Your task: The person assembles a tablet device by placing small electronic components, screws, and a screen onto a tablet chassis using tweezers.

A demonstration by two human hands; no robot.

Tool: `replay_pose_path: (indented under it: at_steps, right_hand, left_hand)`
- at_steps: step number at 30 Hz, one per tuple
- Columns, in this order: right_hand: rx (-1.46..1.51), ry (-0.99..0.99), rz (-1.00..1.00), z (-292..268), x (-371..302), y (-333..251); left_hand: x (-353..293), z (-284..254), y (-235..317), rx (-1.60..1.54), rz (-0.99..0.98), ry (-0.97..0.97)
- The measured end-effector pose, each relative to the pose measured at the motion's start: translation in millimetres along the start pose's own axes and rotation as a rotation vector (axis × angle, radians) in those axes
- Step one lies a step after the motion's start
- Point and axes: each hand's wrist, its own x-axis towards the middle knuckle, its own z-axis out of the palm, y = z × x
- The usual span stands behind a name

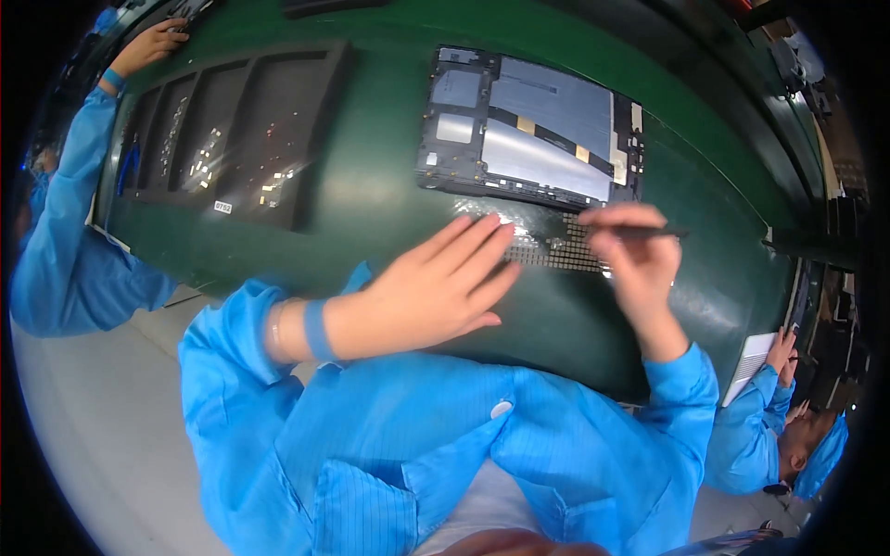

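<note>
My left hand (431, 292) lies palm down with its fingers stretched out, the fingertips on the left part of a clear sheet (533, 221) bearing rows of small square dark pieces (575, 250). Over the right end of that sheet, my right hand (640, 255) pinches a slim black tweezer-like tool (654, 232); motion blurs it, and its tip is hard to make out. Just beyond both hands rests an opened flat device (547, 125), perhaps a tablet, with silver-grey panels, a black ribbon strip and a dark frame.
A black compartment tray (320, 120) holding small scattered parts stands at the left of the green table (385, 139). Another person's hand (148, 46) is at the far left. At right, a co-worker's hands (783, 357) are near a white slatted object (749, 366).
</note>
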Motion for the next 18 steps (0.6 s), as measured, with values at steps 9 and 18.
replay_pose_path:
  at_steps: [9,18]
  right_hand:
    - [0.218,0.206,0.42,3,-73,-6]
    - [0.284,0.153,0.508,5,-104,-16]
  left_hand:
    - [-17,1,-18,-0.096,0.071,0.007]
    - [2,18,2,0.023,0.196,0.092]
